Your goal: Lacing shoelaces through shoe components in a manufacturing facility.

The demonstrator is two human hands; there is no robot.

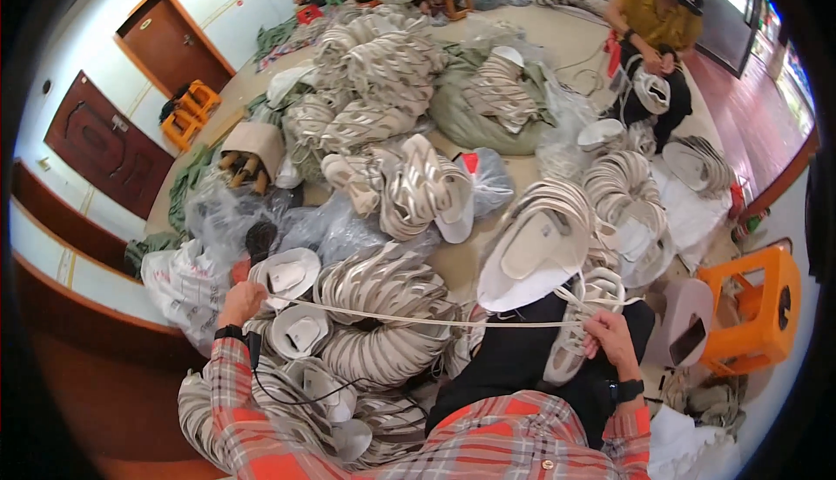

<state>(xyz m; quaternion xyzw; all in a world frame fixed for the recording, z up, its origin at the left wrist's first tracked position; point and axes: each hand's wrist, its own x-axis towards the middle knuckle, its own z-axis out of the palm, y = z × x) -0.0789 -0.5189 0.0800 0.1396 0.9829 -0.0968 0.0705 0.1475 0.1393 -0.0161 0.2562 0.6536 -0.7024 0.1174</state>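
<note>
A beige sneaker point(573, 341) rests on my lap, toe toward me. From it a pale shoelace point(418, 318) stretches taut far to the left. Out at that end, my left hand point(241, 303) is closed on the lace. My right hand point(610, 338) is closed at the sneaker's right side, where the lace meets its fingers; whether it pinches the lace too is hard to tell. A second length of lace point(623, 302) loops over the sneaker's upper part. Just beyond my lap lies a fanned stack of shoe uppers point(540, 249).
Coiled stacks of beige uppers point(387, 297) crowd the floor on my left. An orange stool point(753, 310) and a grey-mauve stool point(684, 319) with a phone stand at right. Another person point(657, 23) sits at the far right, handling a shoe. Plastic bags point(187, 284) lie at left.
</note>
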